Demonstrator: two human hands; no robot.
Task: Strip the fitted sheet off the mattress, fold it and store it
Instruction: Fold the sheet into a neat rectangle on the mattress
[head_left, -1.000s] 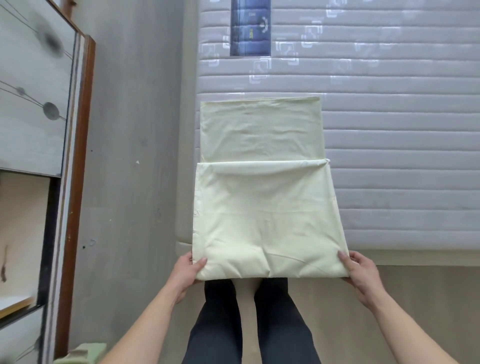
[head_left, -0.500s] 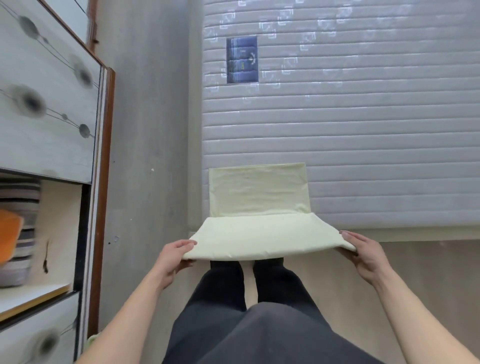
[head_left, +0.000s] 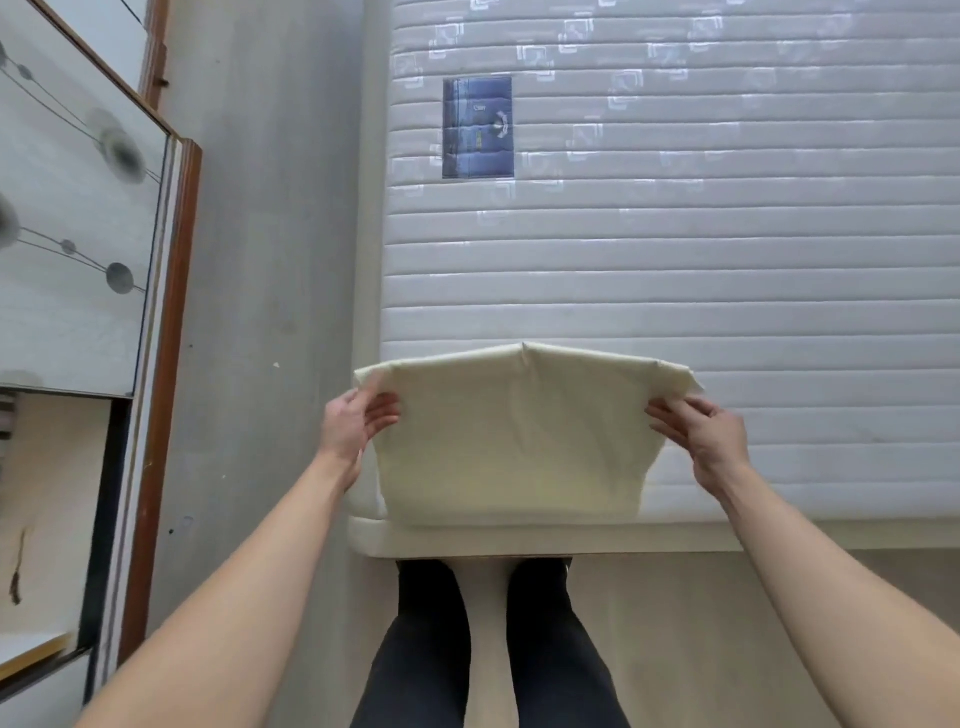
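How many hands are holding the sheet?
2. The left hand grips the sheet at its left edge; the right hand grips its right edge.

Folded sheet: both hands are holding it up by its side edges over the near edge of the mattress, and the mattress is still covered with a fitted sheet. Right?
Not quite. The head view shows the mattress bare: its quilted top and blue label are exposed. The rest holds: the left hand and right hand grip the folded sheet by its side edges over the mattress's near edge.
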